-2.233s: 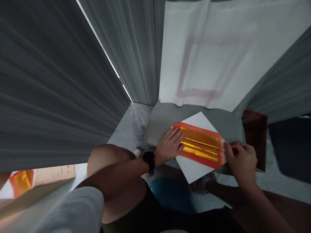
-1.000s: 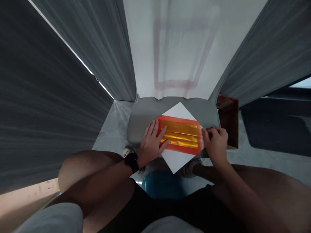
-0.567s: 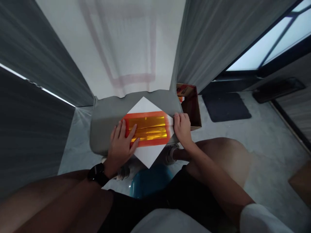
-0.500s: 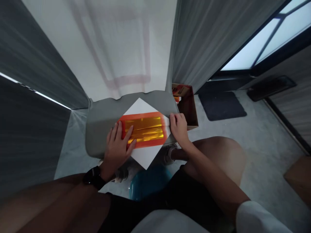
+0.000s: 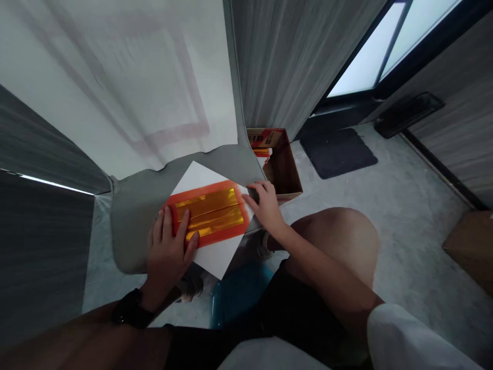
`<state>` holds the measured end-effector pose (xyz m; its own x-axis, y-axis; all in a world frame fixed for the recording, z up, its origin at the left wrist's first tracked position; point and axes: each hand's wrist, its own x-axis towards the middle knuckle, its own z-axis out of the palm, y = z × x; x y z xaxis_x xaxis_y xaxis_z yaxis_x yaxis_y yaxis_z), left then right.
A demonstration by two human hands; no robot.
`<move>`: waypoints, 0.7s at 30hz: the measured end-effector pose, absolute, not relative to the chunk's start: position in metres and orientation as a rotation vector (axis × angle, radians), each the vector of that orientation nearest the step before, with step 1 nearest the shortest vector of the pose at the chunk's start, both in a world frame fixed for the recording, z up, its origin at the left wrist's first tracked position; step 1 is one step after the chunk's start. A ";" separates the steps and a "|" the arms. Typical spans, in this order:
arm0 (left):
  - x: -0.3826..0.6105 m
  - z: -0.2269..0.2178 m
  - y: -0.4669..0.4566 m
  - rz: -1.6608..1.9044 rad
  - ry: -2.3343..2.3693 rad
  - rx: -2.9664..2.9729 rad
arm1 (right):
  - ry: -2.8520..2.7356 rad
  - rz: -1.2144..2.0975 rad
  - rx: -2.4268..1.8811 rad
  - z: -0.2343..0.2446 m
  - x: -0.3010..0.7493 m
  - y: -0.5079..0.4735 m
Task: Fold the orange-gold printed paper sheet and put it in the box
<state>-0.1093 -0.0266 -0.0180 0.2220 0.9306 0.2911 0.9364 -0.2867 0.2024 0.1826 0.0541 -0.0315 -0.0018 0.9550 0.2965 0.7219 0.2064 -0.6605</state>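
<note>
A white sheet (image 5: 200,177) lies cornerwise on a grey padded seat (image 5: 134,200) in front of me. Folded across it is an orange-edged band with a shiny gold centre (image 5: 210,210). My left hand (image 5: 167,249), with a black watch on the wrist, lies flat with fingers spread on the band's left end. My right hand (image 5: 264,203) rests at the band's right end, fingers curled and pressing on the sheet's edge; nothing is lifted.
An open brown cardboard box (image 5: 283,164) with red packets inside stands right of the seat. A white sheet (image 5: 115,87) hangs behind it. A blue stool (image 5: 234,295) shows between my knees. A dark mat (image 5: 337,151) lies by the window.
The view has swung to the right, bringing the window, mat and box into sight. Both hands stay on the two ends of the folded band; the right fingers have shifted slightly.
</note>
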 end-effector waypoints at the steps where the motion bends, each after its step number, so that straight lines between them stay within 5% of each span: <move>1: -0.109 -0.018 -0.027 -0.552 -1.854 -2.440 | -1.772 0.408 -1.566 -0.033 0.182 0.054; 21: -0.111 -0.019 -0.026 -0.552 -1.891 -2.436 | -1.801 0.388 -1.658 -0.025 0.174 0.056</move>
<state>-0.1107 -0.0255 -0.0190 0.2095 0.9372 0.2790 0.9402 -0.2714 0.2058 0.1743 0.0564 -0.0253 0.0122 0.9654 0.2605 0.7726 0.1563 -0.6154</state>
